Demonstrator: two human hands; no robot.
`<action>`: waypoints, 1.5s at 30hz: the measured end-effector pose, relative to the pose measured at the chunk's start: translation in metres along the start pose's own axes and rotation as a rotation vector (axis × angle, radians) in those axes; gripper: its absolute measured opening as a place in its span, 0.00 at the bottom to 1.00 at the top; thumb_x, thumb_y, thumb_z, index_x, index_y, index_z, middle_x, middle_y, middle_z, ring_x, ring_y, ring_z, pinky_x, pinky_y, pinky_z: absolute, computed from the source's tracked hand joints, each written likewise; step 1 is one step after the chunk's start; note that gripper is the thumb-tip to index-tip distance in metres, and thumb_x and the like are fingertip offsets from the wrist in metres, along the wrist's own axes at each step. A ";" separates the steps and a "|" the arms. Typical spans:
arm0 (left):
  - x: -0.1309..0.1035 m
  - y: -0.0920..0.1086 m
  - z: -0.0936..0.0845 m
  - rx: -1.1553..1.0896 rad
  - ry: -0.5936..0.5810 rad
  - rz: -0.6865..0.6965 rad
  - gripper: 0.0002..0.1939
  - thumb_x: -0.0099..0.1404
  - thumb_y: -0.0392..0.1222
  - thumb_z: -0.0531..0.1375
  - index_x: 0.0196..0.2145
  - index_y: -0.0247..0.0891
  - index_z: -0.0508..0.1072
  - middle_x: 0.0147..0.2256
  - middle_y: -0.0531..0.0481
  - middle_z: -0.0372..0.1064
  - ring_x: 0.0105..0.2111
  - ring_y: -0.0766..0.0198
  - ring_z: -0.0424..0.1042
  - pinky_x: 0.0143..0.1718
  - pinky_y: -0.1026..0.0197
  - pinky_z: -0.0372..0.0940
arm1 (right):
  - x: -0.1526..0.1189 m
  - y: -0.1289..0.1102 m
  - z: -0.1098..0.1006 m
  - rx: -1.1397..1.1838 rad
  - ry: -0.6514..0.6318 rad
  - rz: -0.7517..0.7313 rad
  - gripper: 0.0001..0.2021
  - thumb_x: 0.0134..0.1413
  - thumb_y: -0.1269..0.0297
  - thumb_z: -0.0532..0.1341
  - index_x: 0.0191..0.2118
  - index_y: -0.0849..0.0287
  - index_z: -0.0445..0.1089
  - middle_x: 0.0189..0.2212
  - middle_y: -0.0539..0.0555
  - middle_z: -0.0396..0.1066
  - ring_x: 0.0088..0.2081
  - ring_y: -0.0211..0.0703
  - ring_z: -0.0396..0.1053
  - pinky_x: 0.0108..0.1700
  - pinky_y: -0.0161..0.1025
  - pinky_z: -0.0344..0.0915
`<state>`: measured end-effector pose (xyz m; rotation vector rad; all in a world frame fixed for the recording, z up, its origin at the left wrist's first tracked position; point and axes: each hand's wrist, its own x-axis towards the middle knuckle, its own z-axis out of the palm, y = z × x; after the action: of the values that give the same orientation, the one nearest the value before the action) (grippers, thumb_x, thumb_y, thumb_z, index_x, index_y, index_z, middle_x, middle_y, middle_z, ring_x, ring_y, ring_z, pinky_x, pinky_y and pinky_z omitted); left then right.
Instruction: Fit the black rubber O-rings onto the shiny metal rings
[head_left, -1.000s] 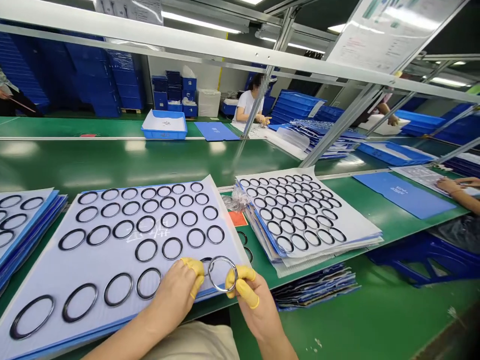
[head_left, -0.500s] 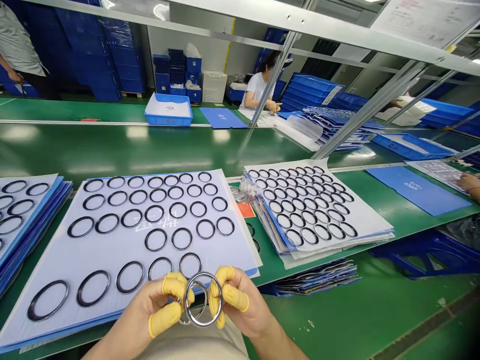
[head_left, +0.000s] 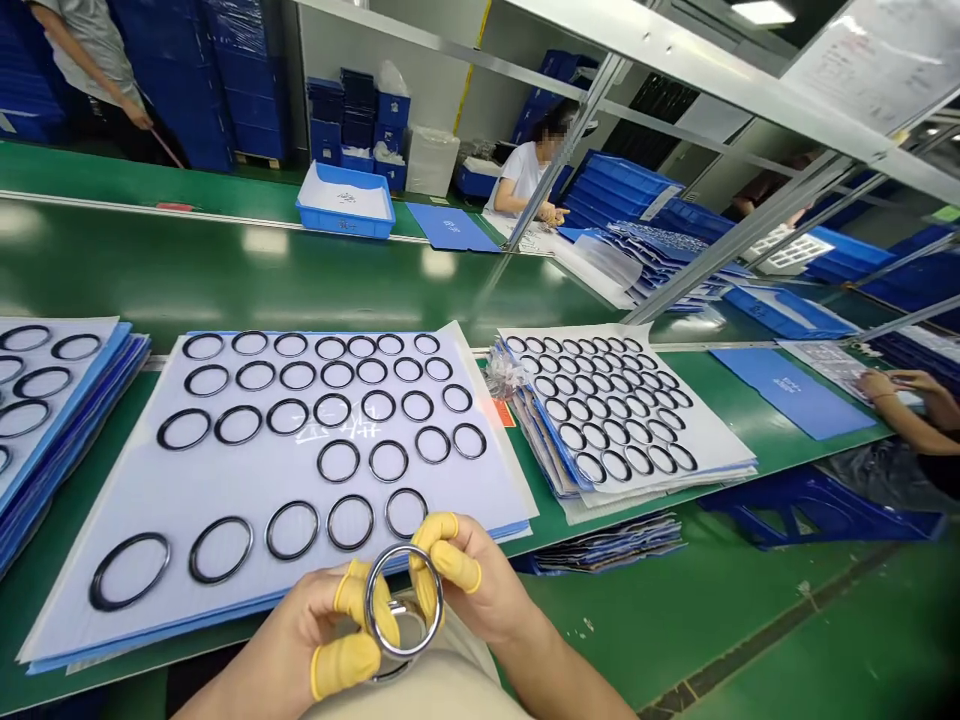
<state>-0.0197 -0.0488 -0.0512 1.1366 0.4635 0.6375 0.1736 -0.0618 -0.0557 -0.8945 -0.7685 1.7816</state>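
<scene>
Both my hands are low in the middle, just off the near edge of a white sheet, with yellow finger cots on thumbs and fingers. My right hand is closed on the right side of a shiny metal ring, held upright. At its left side are the closed fingers of my left hand. A second ring shows partly behind and below the first, apparently in my left hand; most of it is hidden. Dark-rimmed rings lie in rows on the sheet.
More rings lie on a sheet stack to the right and another stack at the left. A metal frame post slants across the bench. Beyond are a blue tray and a co-worker; another person's hands are far right.
The view has shifted slightly. The two rings overlap more, with the rear one now lower and more hidden behind my fingers. At the far right, more of another person's arms shows.
</scene>
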 end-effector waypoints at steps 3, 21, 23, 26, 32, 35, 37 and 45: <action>-0.007 -0.002 -0.004 -0.082 0.030 -0.004 0.14 0.60 0.54 0.64 0.30 0.40 0.78 0.30 0.49 0.68 0.33 0.61 0.66 0.37 0.61 0.62 | 0.001 0.002 0.007 -0.027 -0.020 0.001 0.22 0.42 0.46 0.69 0.25 0.62 0.68 0.13 0.46 0.66 0.12 0.29 0.57 0.16 0.28 0.52; 0.000 -0.003 0.012 -0.222 0.260 -0.002 0.15 0.60 0.53 0.64 0.30 0.37 0.79 0.26 0.51 0.66 0.28 0.67 0.63 0.32 0.66 0.59 | -0.019 0.001 -0.004 0.101 -0.178 -0.152 0.17 0.46 0.49 0.67 0.23 0.59 0.72 0.11 0.43 0.54 0.14 0.30 0.48 0.19 0.31 0.46; 0.003 0.001 0.016 -0.272 0.313 0.000 0.12 0.59 0.51 0.65 0.34 0.41 0.81 0.27 0.50 0.68 0.27 0.69 0.64 0.29 0.68 0.60 | -0.022 -0.005 -0.013 0.158 -0.124 -0.245 0.14 0.50 0.52 0.65 0.24 0.57 0.72 0.11 0.43 0.51 0.16 0.32 0.47 0.22 0.32 0.48; 0.005 0.005 0.020 -0.349 0.361 -0.013 0.09 0.57 0.48 0.68 0.36 0.44 0.82 0.29 0.49 0.71 0.26 0.69 0.67 0.25 0.71 0.62 | -0.024 -0.004 -0.024 0.192 -0.028 -0.301 0.12 0.50 0.54 0.65 0.24 0.56 0.71 0.14 0.44 0.52 0.18 0.33 0.47 0.23 0.34 0.49; 0.008 0.002 0.027 -0.344 0.424 0.021 0.10 0.56 0.44 0.69 0.38 0.46 0.81 0.31 0.50 0.75 0.25 0.71 0.70 0.25 0.74 0.66 | -0.024 0.019 -0.023 0.094 -0.018 -0.123 0.18 0.39 0.49 0.71 0.26 0.59 0.73 0.16 0.45 0.58 0.17 0.30 0.48 0.19 0.31 0.47; 0.008 -0.002 0.029 -0.322 0.443 0.020 0.10 0.56 0.43 0.69 0.38 0.47 0.80 0.29 0.52 0.75 0.22 0.74 0.69 0.28 0.74 0.67 | -0.022 0.020 -0.016 0.065 -0.052 -0.090 0.17 0.35 0.53 0.73 0.24 0.63 0.73 0.17 0.47 0.62 0.16 0.29 0.52 0.18 0.30 0.49; 0.007 -0.005 0.029 -0.303 0.441 0.028 0.11 0.56 0.43 0.70 0.39 0.47 0.80 0.27 0.53 0.75 0.22 0.74 0.70 0.30 0.74 0.68 | -0.021 0.018 -0.014 0.072 -0.061 -0.085 0.18 0.36 0.52 0.73 0.23 0.63 0.72 0.17 0.47 0.62 0.15 0.28 0.52 0.17 0.29 0.49; -0.003 -0.015 0.032 -0.156 0.417 0.148 0.20 0.56 0.36 0.69 0.45 0.53 0.77 0.32 0.51 0.77 0.28 0.69 0.73 0.30 0.72 0.70 | -0.012 0.011 -0.009 0.150 -0.089 -0.034 0.19 0.39 0.50 0.71 0.21 0.62 0.70 0.10 0.43 0.58 0.13 0.28 0.49 0.17 0.29 0.48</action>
<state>0.0016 -0.0768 -0.0536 0.8944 0.6752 1.0312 0.1791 -0.0756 -0.0673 -0.7029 -0.6918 1.8323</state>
